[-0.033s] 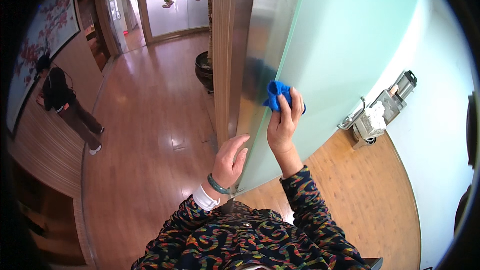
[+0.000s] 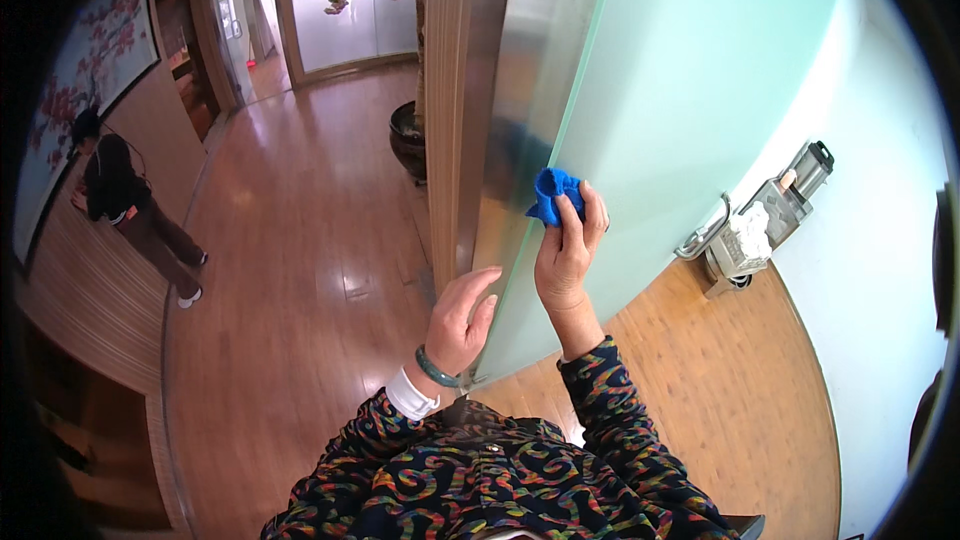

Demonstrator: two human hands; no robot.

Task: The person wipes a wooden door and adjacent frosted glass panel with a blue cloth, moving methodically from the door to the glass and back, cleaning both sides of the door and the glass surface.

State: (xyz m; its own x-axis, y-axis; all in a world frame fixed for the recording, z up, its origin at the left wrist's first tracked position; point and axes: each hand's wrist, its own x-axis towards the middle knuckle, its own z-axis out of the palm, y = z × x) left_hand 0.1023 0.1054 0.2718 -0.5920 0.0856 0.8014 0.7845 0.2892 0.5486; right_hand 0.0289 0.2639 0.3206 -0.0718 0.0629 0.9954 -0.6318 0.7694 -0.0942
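Nothing has shifted since the earlier frame: left hand [image 2: 462,320] rests open, grip released, against the metal door edge [image 2: 505,140], while right hand [image 2: 568,250] presses a blue cloth [image 2: 552,192], grasped in its grip, onto the frosted glass door [image 2: 690,90].

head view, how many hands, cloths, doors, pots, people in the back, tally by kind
hands: 2, left hand on the door edge, right hand pressing the cloth to the glass
blue cloth: 1
frosted glass door: 1
dark plant pot: 1
other person standing on the wood floor: 1
total: 6
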